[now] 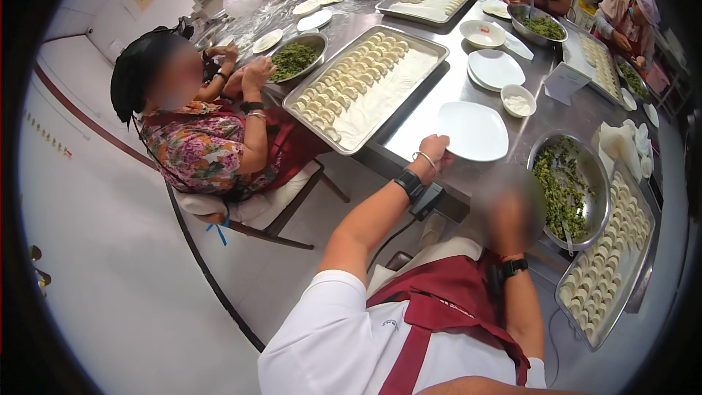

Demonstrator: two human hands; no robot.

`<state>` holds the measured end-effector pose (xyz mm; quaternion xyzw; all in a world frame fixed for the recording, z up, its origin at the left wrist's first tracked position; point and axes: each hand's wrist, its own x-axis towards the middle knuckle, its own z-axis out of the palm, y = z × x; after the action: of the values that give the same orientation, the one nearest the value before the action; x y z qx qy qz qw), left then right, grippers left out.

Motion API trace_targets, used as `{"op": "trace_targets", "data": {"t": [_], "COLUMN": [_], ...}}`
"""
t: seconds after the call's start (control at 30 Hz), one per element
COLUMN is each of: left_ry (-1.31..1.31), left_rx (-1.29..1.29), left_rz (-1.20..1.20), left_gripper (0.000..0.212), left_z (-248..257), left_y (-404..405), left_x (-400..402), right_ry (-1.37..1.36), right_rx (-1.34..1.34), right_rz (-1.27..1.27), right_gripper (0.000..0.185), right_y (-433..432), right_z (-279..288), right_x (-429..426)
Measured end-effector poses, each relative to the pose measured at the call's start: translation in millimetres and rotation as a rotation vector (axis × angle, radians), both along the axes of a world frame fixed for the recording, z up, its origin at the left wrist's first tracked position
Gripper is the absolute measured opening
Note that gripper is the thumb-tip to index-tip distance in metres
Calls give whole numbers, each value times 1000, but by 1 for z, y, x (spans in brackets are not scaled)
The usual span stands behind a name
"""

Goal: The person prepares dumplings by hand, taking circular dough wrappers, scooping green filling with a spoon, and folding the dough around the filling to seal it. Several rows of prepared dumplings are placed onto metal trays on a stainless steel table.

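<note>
My left hand (436, 151) grips the near left edge of a white square plate (474, 130) on the steel table. A bracelet and a dark watch are on that wrist. My right hand (509, 222) is close to my body, above my lap at the table edge; a blur covers it, so its fingers and anything in them cannot be made out. Just to its right is a large steel bowl (596, 197) of chopped green filling (556, 186) with a spoon handle over the rim. Beyond the plate sits a small white bowl (517, 100) of flour-like powder.
Trays of shaped dumplings lie at the right (595, 263) and left centre (356, 79). A seated person (203, 137) works at the left beside another filling bowl (299, 57). Stacked plates (496, 68) and a folded card (567, 83) stand farther back, with more people across the table.
</note>
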<state>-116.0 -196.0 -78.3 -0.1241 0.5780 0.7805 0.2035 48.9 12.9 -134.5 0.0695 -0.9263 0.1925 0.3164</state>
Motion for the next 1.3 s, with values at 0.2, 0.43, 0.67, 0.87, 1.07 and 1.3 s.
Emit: {"op": "trace_targets", "data": {"t": [0.2,0.43,0.67,0.87,1.07,1.3], "left_ry": [112,-66,-148,-120,-159,-109], "left_rx": [-85,-21,73,32,171,-9], "left_rz": [45,43,141,98,118,-1], "left_gripper": [20,23,21,14,7,8], "left_z": [9,-45,-32,-23,-1,-4], "left_y": [-31,-37,-19,-9,-15,-23], "left_x": [-42,-69,-72,-81,-80,-92], "right_ry": [-54,-96,-489,-434,-348,-264], "right_rx": [-48,166,112,90,133,207], "right_rz": [9,-121,-221,-247,-159,-186], "right_gripper": [9,16,34,36,16,13], "right_y": [6,7,-3,-11,-5,-3], "right_z": [-12,-33,6,21,13,2], "right_x": [-14,-16,-14,-14,-17,-17]}}
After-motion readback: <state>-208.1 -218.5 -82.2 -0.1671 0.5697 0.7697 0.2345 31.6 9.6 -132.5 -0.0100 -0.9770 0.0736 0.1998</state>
